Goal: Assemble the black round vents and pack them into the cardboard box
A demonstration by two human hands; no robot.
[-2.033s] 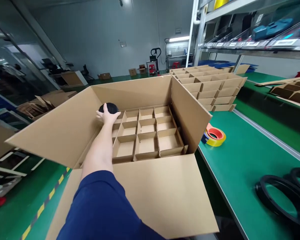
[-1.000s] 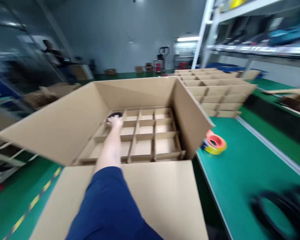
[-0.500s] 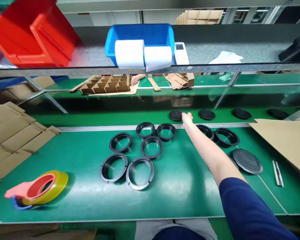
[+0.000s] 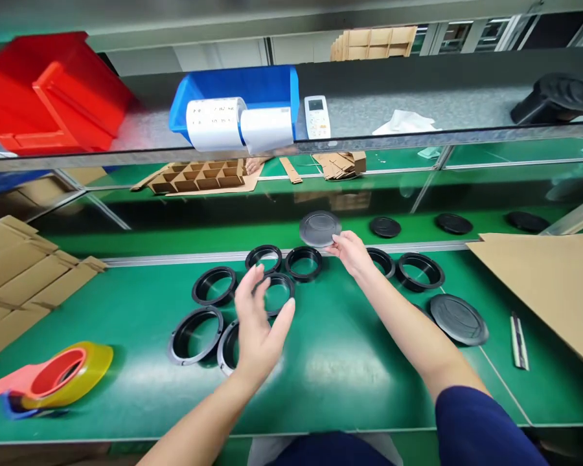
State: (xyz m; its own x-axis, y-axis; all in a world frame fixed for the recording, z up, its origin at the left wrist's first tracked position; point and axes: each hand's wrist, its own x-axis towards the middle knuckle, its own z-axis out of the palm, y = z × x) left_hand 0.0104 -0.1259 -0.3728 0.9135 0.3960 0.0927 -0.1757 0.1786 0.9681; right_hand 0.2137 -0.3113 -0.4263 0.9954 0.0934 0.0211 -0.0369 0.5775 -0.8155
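Note:
A round black lid [image 4: 320,228] hangs in the air over the back of the table, its right edge pinched in my right hand [image 4: 352,252]. Fingers apart and holding nothing, my left hand [image 4: 262,323] is raised over the black rings left of centre. It partly hides a front ring [image 4: 227,349] and the ring behind it [image 4: 278,294]. More rings stand around it, among them one at the far left [image 4: 197,335] and one at the back [image 4: 304,263]. Two further rings, one of them whole in view [image 4: 420,272], lie beyond my right forearm, near a large black lid [image 4: 459,319].
A tape dispenser [image 4: 58,378] lies front left, beside stacked cardboard [image 4: 14,278]. Several black lids [image 4: 385,226] line the back strip. At right are a cutter [image 4: 519,342] and a cardboard sheet [image 4: 548,278]. A shelf [image 4: 350,144] crosses above; another person's hand shows behind it.
My right hand has lifted the lid off the back strip and brought it left and nearer. My left hand has come into view over the rings. The camera view has shifted somewhat.

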